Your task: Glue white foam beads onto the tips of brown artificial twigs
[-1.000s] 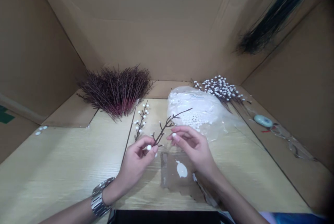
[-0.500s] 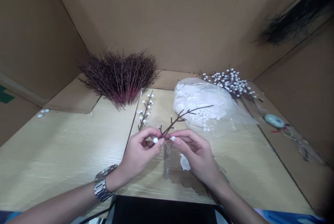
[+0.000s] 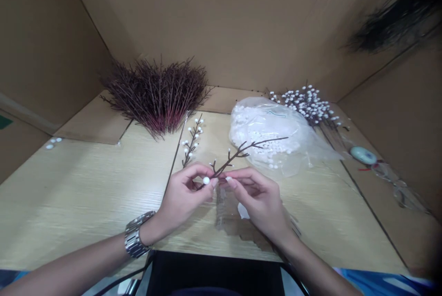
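Observation:
A bare brown artificial twig [image 3: 238,153] slants up to the right from my left hand [image 3: 188,192], whose thumb and fingers pinch its lower stem. One white berry [image 3: 206,180] sits on the stem beside my left thumb. My right hand [image 3: 260,194] is close by on the right, thumb and forefinger pinched on a small white berry [image 3: 228,178], mostly hidden by the fingertips. Whether that berry touches the twig I cannot tell. Just behind my left hand lies a twig with several white berries [image 3: 192,142] on the table.
A big bundle of bare brown twigs [image 3: 159,93] stands at the back left. Behind my right hand lies a clear bag of white berries [image 3: 272,135], with finished-looking berry twigs [image 3: 309,105] beyond it. A pale green oval object [image 3: 363,155] lies right. Cardboard walls [image 3: 221,24] enclose the table.
The view has shifted slightly. The white berry in my right fingers shows less than before, more covered by the fingertips. My left hand keeps its pinch on the twig.

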The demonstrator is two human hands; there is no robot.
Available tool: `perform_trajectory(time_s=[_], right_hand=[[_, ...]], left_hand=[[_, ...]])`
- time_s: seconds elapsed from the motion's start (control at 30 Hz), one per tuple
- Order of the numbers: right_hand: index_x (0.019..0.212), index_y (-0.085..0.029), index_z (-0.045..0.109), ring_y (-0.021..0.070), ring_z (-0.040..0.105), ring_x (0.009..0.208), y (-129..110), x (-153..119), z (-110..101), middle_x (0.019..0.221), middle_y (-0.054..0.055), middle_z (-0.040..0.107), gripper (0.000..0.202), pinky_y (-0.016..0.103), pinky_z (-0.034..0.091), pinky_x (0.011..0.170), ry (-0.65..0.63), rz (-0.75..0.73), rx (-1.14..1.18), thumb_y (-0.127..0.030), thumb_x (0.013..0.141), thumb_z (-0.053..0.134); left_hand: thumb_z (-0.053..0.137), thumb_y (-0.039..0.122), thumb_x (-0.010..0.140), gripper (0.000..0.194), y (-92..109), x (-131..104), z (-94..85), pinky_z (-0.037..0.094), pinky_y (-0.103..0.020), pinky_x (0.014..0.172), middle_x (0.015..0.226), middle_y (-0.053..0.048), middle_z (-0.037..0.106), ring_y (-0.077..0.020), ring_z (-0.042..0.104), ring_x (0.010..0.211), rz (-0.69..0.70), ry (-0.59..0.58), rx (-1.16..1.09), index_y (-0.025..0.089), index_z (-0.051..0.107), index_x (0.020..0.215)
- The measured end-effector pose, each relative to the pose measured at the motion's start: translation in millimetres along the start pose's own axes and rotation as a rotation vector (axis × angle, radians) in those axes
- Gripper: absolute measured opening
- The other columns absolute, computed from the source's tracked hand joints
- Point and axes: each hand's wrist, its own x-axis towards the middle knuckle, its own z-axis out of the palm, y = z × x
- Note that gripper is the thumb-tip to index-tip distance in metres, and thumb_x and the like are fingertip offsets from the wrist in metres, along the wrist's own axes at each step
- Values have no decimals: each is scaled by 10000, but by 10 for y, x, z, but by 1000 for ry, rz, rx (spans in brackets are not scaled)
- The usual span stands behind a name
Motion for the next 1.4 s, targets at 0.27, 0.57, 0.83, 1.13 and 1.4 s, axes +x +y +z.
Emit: perform_trajectory(time_s=[0.27,0.57,0.83,1.13,1.4], right_hand=[[1006,-274,769,135,788,877,23,-9,12,994,17,818,111,189,618,780,10,12,-9,-248,907,726],[989,-246,783,168,793,837,1,-5,28,973,40,821,113,237,642,725,34,7,-64,-259,885,741],[966,-259,798,174,793,789,-5,-8,35,954,38,824,109,244,646,685,58,-22,-121,-245,876,739],[954,-250,804,175,790,759,-7,-10,49,940,47,825,113,238,641,651,72,-33,-123,-225,867,736],[967,-252,788,191,800,783,0,-6,59,958,33,822,104,308,684,755,33,70,44,-276,875,746]], left_hand=[[760,248,844,84,-31,-7,2,585,-219,569,829,-7,658,-128,610,659,25,16,8,186,721,885],[749,239,852,74,-6,-17,7,584,-235,608,853,-19,662,-145,621,709,30,21,29,179,717,880],[739,213,856,53,25,-21,10,561,-217,611,852,-17,651,-139,615,717,43,25,44,174,705,867],[728,162,855,22,51,-11,14,501,-164,582,836,-8,662,-111,603,695,91,28,107,173,713,868],[734,181,853,28,51,-17,8,511,-183,577,842,-24,677,-133,626,717,80,44,97,169,709,857]])
